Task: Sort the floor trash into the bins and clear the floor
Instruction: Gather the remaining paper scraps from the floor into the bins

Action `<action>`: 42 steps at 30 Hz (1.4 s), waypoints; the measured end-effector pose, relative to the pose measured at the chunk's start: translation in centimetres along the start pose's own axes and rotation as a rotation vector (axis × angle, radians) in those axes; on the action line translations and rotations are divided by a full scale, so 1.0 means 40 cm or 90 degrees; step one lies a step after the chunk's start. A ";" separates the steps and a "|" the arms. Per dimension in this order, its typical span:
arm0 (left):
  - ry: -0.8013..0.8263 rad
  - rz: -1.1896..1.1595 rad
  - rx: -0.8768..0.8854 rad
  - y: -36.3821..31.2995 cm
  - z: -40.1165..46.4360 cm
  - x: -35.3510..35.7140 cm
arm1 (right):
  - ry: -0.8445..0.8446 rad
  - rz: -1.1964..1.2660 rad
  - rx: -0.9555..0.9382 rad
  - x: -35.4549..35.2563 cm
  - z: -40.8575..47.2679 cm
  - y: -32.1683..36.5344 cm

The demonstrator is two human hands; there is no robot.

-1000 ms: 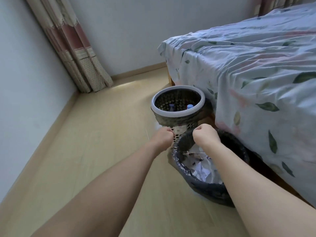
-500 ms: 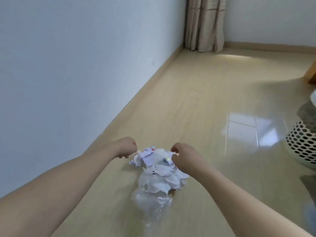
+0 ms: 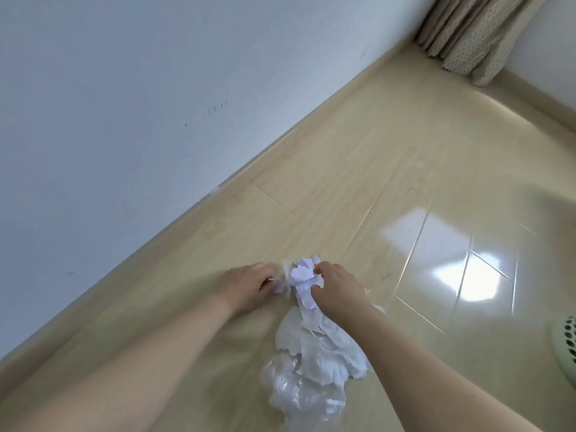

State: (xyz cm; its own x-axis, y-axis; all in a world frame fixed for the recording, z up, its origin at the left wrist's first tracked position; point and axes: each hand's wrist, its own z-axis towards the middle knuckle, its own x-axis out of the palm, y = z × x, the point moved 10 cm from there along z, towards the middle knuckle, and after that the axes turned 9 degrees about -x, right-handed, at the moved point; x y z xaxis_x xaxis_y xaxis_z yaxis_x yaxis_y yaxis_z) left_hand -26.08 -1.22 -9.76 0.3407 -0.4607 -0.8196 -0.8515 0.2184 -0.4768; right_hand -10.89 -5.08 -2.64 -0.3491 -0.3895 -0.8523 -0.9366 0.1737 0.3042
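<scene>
A: On the pale wood-plank floor, head view; a heap of crumpled white paper scraps runs from between the hands back toward the person; long axis roughly along the forearms; its far tip lies between the two hands, its near end merges with a crinkled clear plastic bag.

B: Left hand?

A: Fingers curled down at the left edge of the far tip; it pinches a small white shred there; palm low to the floor.

B: Right hand?

A: Curled round the far clump from the right side; thumb and fingers pressed into the paper; it grips it; its forearm crosses over the right flank of the heap.

B: So which way is the trash from the hands?

A: Between them at the tip; the bulk lies behind, nearer the body, under and beside the right forearm; the right hand is nearer the mass, I judge; the left holds only the fringe.

B: Bin?

A: A pale green perforated plastic basket shows at the right edge, well apart; partly cut off; contents hidden.

B: Next move?

A: Likely a two-handed gather drawn inward, then a carry rightward; loose scraps may drop.
</scene>
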 end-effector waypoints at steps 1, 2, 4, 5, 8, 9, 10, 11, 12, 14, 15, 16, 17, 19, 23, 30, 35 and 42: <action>-0.080 0.022 0.047 0.008 0.004 -0.018 | 0.001 -0.027 -0.006 0.005 0.020 0.005; -0.169 0.053 0.091 0.014 -0.001 -0.036 | 0.003 -0.052 -0.017 0.012 0.040 0.010; -0.293 0.088 0.115 0.036 -0.014 -0.057 | 0.002 -0.097 -0.048 0.032 0.084 0.026; -0.321 0.092 0.108 0.039 -0.015 -0.062 | 0.004 -0.123 -0.062 0.042 0.099 0.032; -0.327 0.081 0.080 0.042 -0.005 -0.061 | 0.004 -0.190 -0.089 0.074 0.124 0.040; -0.329 0.081 0.072 0.047 -0.004 -0.063 | -0.005 -0.206 -0.090 0.077 0.135 0.040; -0.325 0.079 0.068 0.050 -0.002 -0.064 | -0.017 -0.209 -0.094 0.073 0.139 0.047; -0.314 0.076 0.065 0.053 0.000 -0.063 | -0.041 -0.231 -0.096 0.063 0.140 0.050; -0.315 0.076 0.070 0.055 0.002 -0.064 | -0.067 -0.235 -0.107 0.048 0.144 0.059; -0.321 0.081 0.083 0.053 0.002 -0.066 | -0.094 -0.259 -0.141 0.030 0.145 0.076; -0.322 0.083 0.086 0.050 0.002 -0.068 | -0.091 -0.251 -0.133 0.023 0.141 0.072; -0.327 0.084 0.087 0.048 0.001 -0.071 | -0.076 -0.230 -0.134 0.022 0.136 0.071; -0.331 0.083 0.088 0.043 -0.003 -0.075 | -0.079 -0.216 -0.127 0.016 0.128 0.067; -0.332 0.071 0.080 0.039 -0.011 -0.077 | -0.066 -0.214 -0.130 0.022 0.127 0.063; -0.333 0.054 0.075 0.045 -0.025 -0.078 | -0.084 -0.193 -0.148 0.017 0.159 0.108; -0.336 0.051 0.060 0.048 -0.026 -0.076 | -0.008 -0.249 -0.139 0.084 0.245 0.153; -0.311 0.063 0.050 0.054 -0.014 -0.066 | -0.011 -0.238 -0.155 0.071 0.275 0.146; -0.253 0.075 0.042 0.053 -0.012 -0.065 | -0.039 -0.178 -0.154 -0.012 0.218 0.128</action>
State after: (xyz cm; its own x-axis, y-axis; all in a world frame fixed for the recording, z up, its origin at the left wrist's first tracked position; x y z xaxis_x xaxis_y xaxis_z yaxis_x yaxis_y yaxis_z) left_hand -28.94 0.01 -8.50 0.3809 -0.0635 -0.9224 -0.8707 0.3111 -0.3809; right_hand -15.24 3.88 -4.37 -0.0840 -0.3356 -0.9383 -0.9778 -0.1536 0.1424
